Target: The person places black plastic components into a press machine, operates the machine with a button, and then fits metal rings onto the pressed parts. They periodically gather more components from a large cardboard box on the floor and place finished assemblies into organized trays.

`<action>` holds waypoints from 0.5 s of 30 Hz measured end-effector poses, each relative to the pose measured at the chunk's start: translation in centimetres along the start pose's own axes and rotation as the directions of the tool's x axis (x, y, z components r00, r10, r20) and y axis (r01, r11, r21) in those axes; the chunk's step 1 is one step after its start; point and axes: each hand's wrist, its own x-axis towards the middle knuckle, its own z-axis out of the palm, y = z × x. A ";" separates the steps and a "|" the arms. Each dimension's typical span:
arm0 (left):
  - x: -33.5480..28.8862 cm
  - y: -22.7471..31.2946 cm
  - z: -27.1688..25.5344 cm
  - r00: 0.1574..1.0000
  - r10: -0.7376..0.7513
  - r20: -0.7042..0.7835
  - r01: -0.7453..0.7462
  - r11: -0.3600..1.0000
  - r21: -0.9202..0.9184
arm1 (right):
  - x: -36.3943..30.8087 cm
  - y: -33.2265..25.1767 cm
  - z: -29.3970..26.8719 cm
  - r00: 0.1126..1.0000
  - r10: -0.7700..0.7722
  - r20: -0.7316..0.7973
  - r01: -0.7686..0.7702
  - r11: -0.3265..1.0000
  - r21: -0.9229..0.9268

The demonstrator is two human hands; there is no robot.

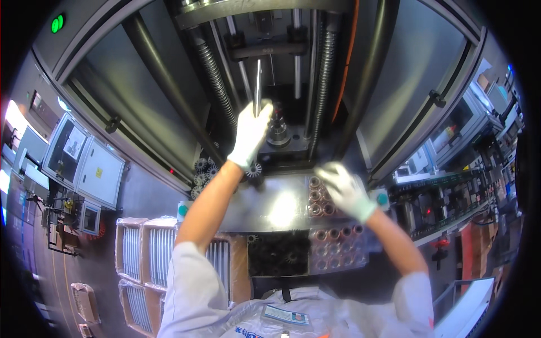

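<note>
My left hand (249, 134), in a white glove, is closed around a slim metal shaft (258, 79) that stands nearly upright out of the fist. Just to its right, on the press bed, sits a round metal fixture (278, 133). My right hand (345, 190), also gloved, hovers at the upper right of a group of copper-coloured rings (315, 195) on the metal work surface (265, 205). Motion smears its fingers, so whether they hold anything does not show. Several finned dark rotors (201, 179) lie left of my left forearm, and another finned rotor (253, 169) is below that wrist.
Coil-covered columns (325, 73) and a crossbar (269, 50) frame the press opening. Green buttons (182, 210) flank the work surface. Nearer me are a black tray (279, 265) and a clear tray of copper-coloured rings (335, 249). Boxes of metal shafts (158, 253) stand at left.
</note>
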 end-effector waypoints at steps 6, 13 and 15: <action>8.1 -0.2 3.1 0.962 0.259 -0.089 -0.258 0.966 0.030 | -14.6 0.8 -4.9 0.936 0.337 0.099 -0.330 0.941 -0.079; 14.8 -0.7 4.1 0.993 0.092 0.069 -0.074 0.971 -0.227 | -22.4 -0.8 -6.7 0.855 0.515 0.058 -0.516 0.856 0.015; 13.9 0.8 3.7 0.999 0.039 0.017 -0.034 0.973 -0.228 | -21.6 0.2 -6.9 0.812 0.577 0.089 -0.584 0.802 0.123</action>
